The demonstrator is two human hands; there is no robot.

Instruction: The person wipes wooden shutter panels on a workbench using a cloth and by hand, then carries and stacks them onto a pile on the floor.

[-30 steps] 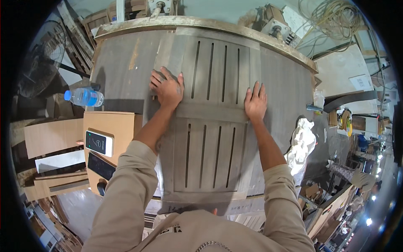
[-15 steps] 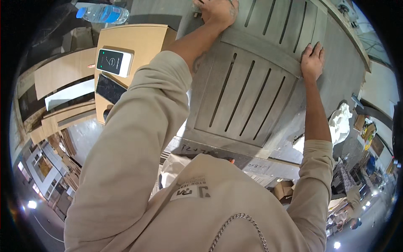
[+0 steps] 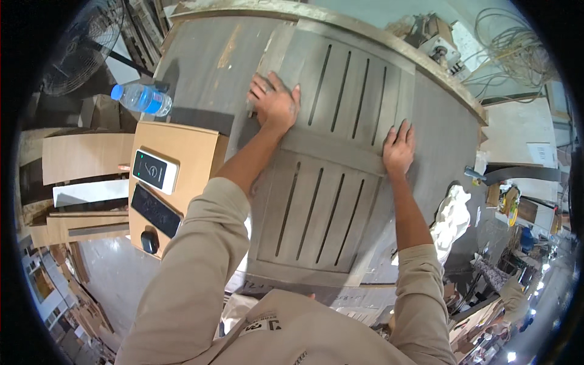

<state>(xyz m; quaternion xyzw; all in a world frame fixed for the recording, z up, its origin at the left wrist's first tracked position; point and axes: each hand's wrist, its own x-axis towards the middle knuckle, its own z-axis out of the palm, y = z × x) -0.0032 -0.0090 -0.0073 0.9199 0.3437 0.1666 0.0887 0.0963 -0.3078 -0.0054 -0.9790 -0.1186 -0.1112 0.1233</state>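
Observation:
A grey-brown wooden cabinet door point(image 3: 322, 148) with slots in its upper and lower panels lies flat on the grey workbench point(image 3: 201, 67) in front of me. My left hand point(image 3: 277, 104) rests at the door's left edge, above the middle rail, fingers spread and pointing away from me. Against the right edge, near the end of the middle rail, lies my right hand point(image 3: 399, 149) with its fingers stretched out. Both hands touch the door, and nothing else shows in them.
A cardboard box point(image 3: 201, 137) on the left carries a white device point(image 3: 155, 170), a black phone point(image 3: 156, 210) and a small black case point(image 3: 149, 241). Behind it is a water bottle point(image 3: 142, 99). White crumpled cloth point(image 3: 451, 216) lies right; a fan point(image 3: 82, 45) stands far left.
My view has tilted up, showing the bench's far edge and the whole door. My left hand has its fingers more spread on the door's edge; my right hand stays at the opposite edge.

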